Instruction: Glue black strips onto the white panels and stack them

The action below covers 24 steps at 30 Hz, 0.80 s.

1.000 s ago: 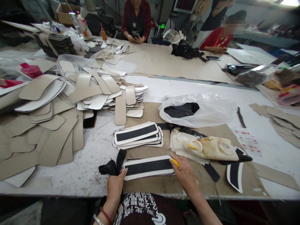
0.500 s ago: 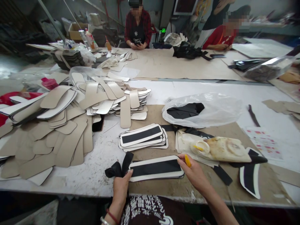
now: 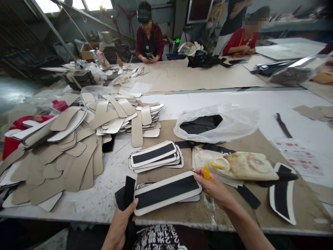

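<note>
A long white rounded panel with a black strip along its middle (image 3: 166,194) is tilted up over similar panels at the table's front. My left hand (image 3: 120,222) pinches its left end, thumb on top. Black fabric strips (image 3: 129,191) stick up beside that hand and hang below it; whether they are gripped too I cannot tell. My right hand (image 3: 213,187) has closed on the panel's upper right corner, and a small yellow tool (image 3: 206,172) pokes up from the same fingers. Behind lies a stack of white panels with black strips (image 3: 156,156).
Beige pieces (image 3: 78,163) are heaped at the left. A clear plastic bag (image 3: 239,121) holds black pieces. To the right lies a stained, cream-coloured plastic container (image 3: 249,165), with a curved white-and-black panel (image 3: 282,201) nearby. Two people sit across the table.
The held panel has lifted off the ones beneath and come towards me, its left end lower. My left hand has moved left and nearer. The camera view has tipped up slightly.
</note>
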### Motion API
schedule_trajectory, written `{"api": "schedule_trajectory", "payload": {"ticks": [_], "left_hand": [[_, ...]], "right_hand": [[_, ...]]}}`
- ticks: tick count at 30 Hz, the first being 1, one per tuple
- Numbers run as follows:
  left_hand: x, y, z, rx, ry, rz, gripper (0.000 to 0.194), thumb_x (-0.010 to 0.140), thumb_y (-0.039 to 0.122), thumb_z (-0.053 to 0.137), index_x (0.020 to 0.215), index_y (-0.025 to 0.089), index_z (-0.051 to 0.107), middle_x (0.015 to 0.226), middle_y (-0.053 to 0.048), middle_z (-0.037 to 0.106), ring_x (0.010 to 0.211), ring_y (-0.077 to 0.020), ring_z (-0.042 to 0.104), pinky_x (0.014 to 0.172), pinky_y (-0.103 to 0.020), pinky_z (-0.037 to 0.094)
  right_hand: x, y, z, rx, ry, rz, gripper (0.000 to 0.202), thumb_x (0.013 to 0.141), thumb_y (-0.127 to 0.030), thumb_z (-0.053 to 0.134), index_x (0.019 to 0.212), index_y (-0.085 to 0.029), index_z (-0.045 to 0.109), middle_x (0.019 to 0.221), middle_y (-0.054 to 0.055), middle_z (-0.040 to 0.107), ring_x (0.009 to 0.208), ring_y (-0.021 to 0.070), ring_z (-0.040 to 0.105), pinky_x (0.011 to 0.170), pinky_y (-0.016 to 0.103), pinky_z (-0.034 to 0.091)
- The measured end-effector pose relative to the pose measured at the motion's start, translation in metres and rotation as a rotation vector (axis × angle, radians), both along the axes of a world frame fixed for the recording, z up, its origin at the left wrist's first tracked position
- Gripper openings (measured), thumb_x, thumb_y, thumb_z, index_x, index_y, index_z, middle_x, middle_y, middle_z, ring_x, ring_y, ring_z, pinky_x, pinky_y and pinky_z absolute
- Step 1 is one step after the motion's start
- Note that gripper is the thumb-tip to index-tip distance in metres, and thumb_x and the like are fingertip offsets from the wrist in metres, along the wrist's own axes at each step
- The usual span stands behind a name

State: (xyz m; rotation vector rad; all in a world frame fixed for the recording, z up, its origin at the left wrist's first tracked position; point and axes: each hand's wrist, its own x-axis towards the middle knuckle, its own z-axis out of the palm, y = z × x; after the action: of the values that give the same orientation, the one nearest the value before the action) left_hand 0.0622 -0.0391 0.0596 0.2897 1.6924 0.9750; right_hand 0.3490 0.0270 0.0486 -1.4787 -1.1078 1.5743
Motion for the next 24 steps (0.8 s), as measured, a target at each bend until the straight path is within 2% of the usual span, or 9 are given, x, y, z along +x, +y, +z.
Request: {"api": "schedule_trajectory", "payload": {"ticks": [4,7,10,13,17,21,24], "left_hand": [[0.001,-0.001,0.007,-0.016,-0.002,-0.023,0.032,0.054,0.037,0.072,0.068,0.013,0.058,0.049,0.004,0.048,0.044,-0.0082,0.042,0.043,-0.022,0.034],[-0.001,0.005,0.003,-0.018,0.06,0.002,0.032,0.051,0.036,0.074,0.064,0.013,0.056,0.049,0.004,0.05,0.043,-0.0079,0.04,0.041,-0.022,0.033],[-0.005,0.014,-0.001,-0.014,0.105,-0.028,0.036,0.05,0.038,0.074,0.069,0.012,0.058,0.051,0.002,0.053,0.045,-0.0108,0.045,0.043,-0.025,0.036],[-0.009,0.021,-0.004,-0.006,0.156,-0.123,0.044,0.052,0.043,0.072,0.079,0.01,0.062,0.056,-0.001,0.059,0.052,-0.0155,0.052,0.049,-0.027,0.041],[-0.011,0.024,-0.013,-0.015,0.176,-0.23,0.049,0.052,0.046,0.07,0.085,0.01,0.063,0.056,-0.001,0.06,0.053,-0.0166,0.053,0.051,-0.028,0.041],[-0.017,0.023,-0.033,-0.026,0.074,-0.31,0.042,0.054,0.043,0.069,0.081,0.011,0.062,0.059,0.0,0.061,0.052,-0.0137,0.05,0.05,-0.026,0.039],[-0.025,0.025,-0.05,-0.027,0.045,-0.388,0.04,0.054,0.043,0.07,0.075,0.01,0.062,0.057,0.0,0.06,0.051,-0.0134,0.049,0.049,-0.026,0.038]], "right_hand": [[0.001,0.005,-0.004,0.084,-0.123,0.013,0.032,0.08,-0.044,0.047,0.09,-0.016,0.056,0.073,0.001,0.058,0.068,0.0148,0.054,0.062,0.026,0.044],[0.0,0.001,-0.006,0.294,-0.486,-0.106,0.033,0.082,-0.044,0.043,0.093,-0.016,0.057,0.084,0.006,0.061,0.081,0.0199,0.056,0.073,0.033,0.044],[-0.014,-0.015,-0.003,0.509,-0.889,-0.192,0.025,0.083,-0.036,0.043,0.093,-0.017,0.056,0.092,0.009,0.06,0.087,0.0225,0.055,0.077,0.035,0.043],[-0.046,-0.036,0.001,0.573,-1.01,-0.049,0.019,0.085,-0.021,0.038,0.09,-0.018,0.056,0.084,0.007,0.061,0.078,0.0187,0.057,0.071,0.03,0.045],[-0.096,-0.063,-0.004,0.599,-1.132,0.093,0.027,0.084,-0.011,0.036,0.099,-0.017,0.058,0.082,0.007,0.062,0.079,0.0187,0.058,0.072,0.03,0.047],[-0.128,-0.085,-0.021,0.656,-1.231,0.154,0.041,0.08,-0.004,0.038,0.118,-0.014,0.05,0.104,0.009,0.063,0.095,0.0194,0.056,0.084,0.03,0.046],[-0.145,-0.094,-0.033,0.751,-1.225,0.283,0.045,0.081,-0.007,0.039,0.125,-0.012,0.044,0.122,0.009,0.054,0.115,0.021,0.045,0.096,0.033,0.039]]}}
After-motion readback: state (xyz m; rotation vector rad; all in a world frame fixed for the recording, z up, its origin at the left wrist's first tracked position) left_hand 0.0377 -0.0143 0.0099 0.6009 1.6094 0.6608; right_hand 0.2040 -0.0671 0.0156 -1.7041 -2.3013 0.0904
